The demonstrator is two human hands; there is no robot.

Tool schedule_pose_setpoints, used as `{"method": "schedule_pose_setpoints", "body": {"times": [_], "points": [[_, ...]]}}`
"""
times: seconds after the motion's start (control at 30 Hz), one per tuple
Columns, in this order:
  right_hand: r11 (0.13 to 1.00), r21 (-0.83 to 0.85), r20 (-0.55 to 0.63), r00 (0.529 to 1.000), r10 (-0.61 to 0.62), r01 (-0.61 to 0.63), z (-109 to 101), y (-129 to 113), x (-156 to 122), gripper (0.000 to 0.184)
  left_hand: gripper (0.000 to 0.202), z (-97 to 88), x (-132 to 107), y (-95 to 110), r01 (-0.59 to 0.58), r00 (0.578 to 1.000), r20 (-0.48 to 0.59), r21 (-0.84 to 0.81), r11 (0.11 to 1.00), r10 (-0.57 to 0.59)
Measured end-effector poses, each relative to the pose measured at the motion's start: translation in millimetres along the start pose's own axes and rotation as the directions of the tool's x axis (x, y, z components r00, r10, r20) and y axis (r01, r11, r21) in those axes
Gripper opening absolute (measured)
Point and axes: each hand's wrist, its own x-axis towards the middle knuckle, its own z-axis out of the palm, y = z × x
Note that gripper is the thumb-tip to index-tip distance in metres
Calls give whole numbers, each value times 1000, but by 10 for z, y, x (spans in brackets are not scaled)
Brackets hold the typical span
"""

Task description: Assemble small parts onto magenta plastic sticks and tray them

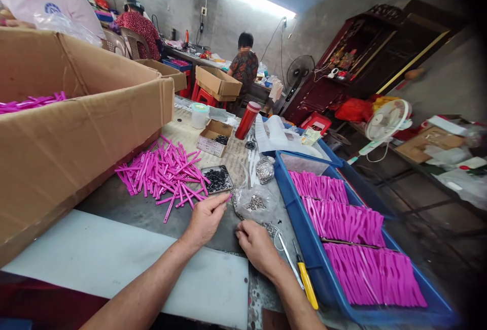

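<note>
My left hand point(206, 217) rests on the table with its fingers curled round a thin pink plastic piece, just below a small metal tray of black screws point(216, 179). My right hand point(255, 242) lies beside it, fingers pinched together on something too small to make out, close to a clear bag of silver metal parts point(255, 202). A loose pile of pink plastic sticks point(163, 171) lies on the table beyond my left hand. A blue tray point(304, 238) at my right holds rows of pink pieces point(348, 221).
A large cardboard box point(68, 132) with more pink sticks fills the left. A yellow-handled screwdriver point(306, 282) lies by the blue tray. A small box of screws point(213, 138), a red cup point(247, 120) and a white tub point(199, 115) stand farther back. Other people sit at distant tables.
</note>
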Motion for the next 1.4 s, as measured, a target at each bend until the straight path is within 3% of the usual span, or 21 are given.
{"method": "schedule_pose_setpoints", "body": {"times": [0.07, 0.17, 0.23, 0.3, 0.4, 0.57, 0.77, 0.93, 1.13, 1.4], "points": [[940, 335, -23, 996, 84, -72, -10, 5, -9, 10, 26, 0, -2, 2, -2, 1000, 3, 5, 1000, 2], [625, 763, 46, 979, 199, -163, -12, 7, -10, 13, 27, 5, -5, 3, -2, 1000, 5, 12, 1000, 2], [401, 898, 91, 969, 228, -178, -10, 6, -7, 17, 27, 8, -6, 6, -4, 1000, 14, 18, 1000, 4], [236, 957, 118, 968, 221, -170, -9, 7, -9, 18, 27, 7, -6, 13, -3, 1000, 26, 24, 1000, 3], [109, 981, 137, 974, 179, -158, -8, 11, -22, 16, 27, 3, -4, 26, -3, 999, 41, 33, 999, 2], [52, 986, 152, 978, 143, -161, 2, 6, -44, 14, 28, 1, 0, 31, -4, 999, 43, 39, 999, 2], [109, 974, 176, 968, 177, -197, 3, 0, -40, 17, 27, 5, -2, 19, -21, 1000, 19, 20, 1000, 20], [89, 977, 181, 972, 147, -196, -4, -6, -32, 16, 28, 4, -2, 12, -16, 1000, 27, 27, 1000, 15], [65, 991, 107, 978, 181, -120, -3, -52, 4, 15, 27, 29, -43, 13, -33, 998, 60, 10, 999, 32], [3, 1000, 10, 967, 255, -11, 70, -143, 74, 13, 26, 101, -135, 137, -142, 978, 154, -27, 990, 144]]}}
